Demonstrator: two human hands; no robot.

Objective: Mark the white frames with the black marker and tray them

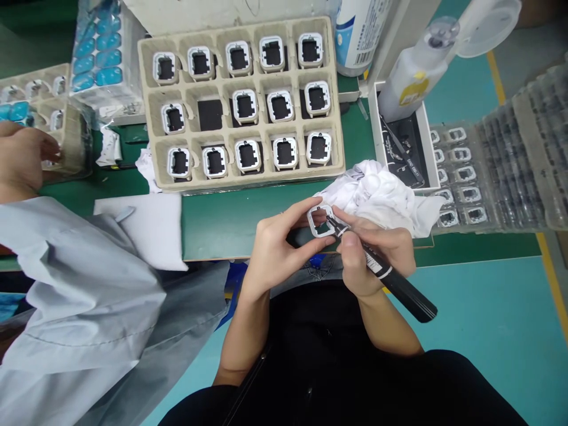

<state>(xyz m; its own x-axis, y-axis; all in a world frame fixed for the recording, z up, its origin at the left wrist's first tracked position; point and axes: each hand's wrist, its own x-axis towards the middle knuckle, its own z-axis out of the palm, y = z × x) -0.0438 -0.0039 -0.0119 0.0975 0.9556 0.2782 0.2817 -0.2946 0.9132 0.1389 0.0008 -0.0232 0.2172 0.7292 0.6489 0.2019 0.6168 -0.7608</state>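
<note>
Between thumb and fingers, my left hand (277, 242) grips a white, rounded-square watch case frame (314, 228) by its edge. My right hand (377, 248) is closed around a black marker pen (399, 290), held slantwise. The pen's dark tip is at the frame's inner right edge; whether it touches I cannot tell. Just beyond the hands sits a beige moulded tray (242, 131) with several similar frames in its compartments. One compartment (210, 115) in its middle row shows only a dark bottom. A crumpled white cloth (377, 192) lies right behind my right hand.
A co-worker's hand (22, 157) reaches over another tray (73, 142) at left, near blue pieces in plastic (104, 50). A white box (426, 133) holds a bottle (408, 83) and tweezers. Stacked clear trays (481, 148) stand at right; a white foam sheet (155, 231) lies left.
</note>
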